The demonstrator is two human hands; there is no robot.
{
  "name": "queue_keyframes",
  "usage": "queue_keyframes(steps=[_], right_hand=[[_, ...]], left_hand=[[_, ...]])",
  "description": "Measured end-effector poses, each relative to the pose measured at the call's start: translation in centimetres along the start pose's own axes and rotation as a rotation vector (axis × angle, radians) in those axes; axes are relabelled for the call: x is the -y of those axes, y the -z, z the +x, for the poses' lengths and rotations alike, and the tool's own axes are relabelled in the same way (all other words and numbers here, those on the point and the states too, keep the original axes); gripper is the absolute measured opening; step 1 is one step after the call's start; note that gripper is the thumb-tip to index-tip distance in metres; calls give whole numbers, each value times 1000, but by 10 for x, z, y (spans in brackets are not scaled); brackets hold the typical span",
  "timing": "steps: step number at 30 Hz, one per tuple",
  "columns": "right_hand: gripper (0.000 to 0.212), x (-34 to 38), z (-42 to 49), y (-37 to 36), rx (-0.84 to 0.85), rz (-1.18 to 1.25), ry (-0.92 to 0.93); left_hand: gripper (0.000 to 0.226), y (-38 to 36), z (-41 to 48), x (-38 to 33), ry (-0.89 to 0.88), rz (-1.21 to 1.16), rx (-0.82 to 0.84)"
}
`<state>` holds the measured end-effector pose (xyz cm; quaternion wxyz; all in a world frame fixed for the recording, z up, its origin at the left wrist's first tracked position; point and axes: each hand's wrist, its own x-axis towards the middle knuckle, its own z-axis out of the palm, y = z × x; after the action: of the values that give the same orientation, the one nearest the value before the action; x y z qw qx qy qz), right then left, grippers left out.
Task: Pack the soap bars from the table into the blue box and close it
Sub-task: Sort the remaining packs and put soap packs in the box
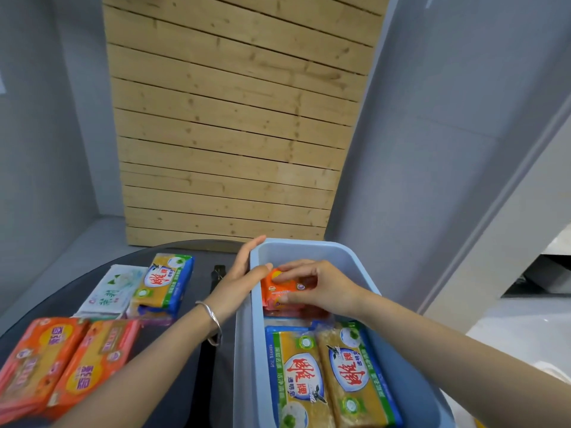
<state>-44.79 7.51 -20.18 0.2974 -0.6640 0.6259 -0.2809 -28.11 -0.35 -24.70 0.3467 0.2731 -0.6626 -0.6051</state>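
Orange soap pack (285, 290) with glossy wrapper, pinched by right hand (321, 288) inside blue box (244, 335) at its 12 o'clock end, left hand (238, 279) gripping box's 9 o'clock wall, two yellow-blue packs (327, 375) at 6 o'clock.

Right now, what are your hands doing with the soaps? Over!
Right hand setting orange soap pack into blue box. Left hand steadying box's far left rim. Four packs left on table. Nothing in the way.
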Motion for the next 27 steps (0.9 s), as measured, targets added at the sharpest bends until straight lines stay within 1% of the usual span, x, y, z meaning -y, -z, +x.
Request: queue_keyframes(steps=[5, 11, 13, 15, 17, 18, 19, 21, 23, 25, 27], right_hand=[[34, -9, 14, -7, -130, -42, 25], [36, -4, 9, -8, -134, -58, 21], [36, 6, 4, -4, -144, 3, 10], [31, 20, 0, 2, -208, 82, 6], [24, 38, -3, 4, -282, 28, 30], [23, 49, -3, 2, -291, 25, 44], [22, 60, -2, -2, -284, 58, 58], [24, 84, 3, -20, -230, 206, 68], [26, 103, 12, -47, -134, 320, 27], [28, 116, 20, -77, -16, 299, -82], [25, 125, 28, -107, 114, 227, -177]], left_hand=[[45, -2, -2, -1, 14, -33, -19], [47, -5, -9, -14, 45, -15, -72], [47, 1, -19, -19, 54, 11, -87], [45, 18, -33, -21, 86, 58, -133], [38, 43, -50, -19, 114, 107, -219], [35, 56, -59, -20, 121, 128, -263], [33, 70, -69, -20, 121, 142, -306], [28, 97, -87, -17, 94, 177, -395], [29, 124, -103, -8, 112, 334, -493], [39, 149, -118, 2, 185, 456, -565], [54, 168, -131, 12, 304, 500, -594]])
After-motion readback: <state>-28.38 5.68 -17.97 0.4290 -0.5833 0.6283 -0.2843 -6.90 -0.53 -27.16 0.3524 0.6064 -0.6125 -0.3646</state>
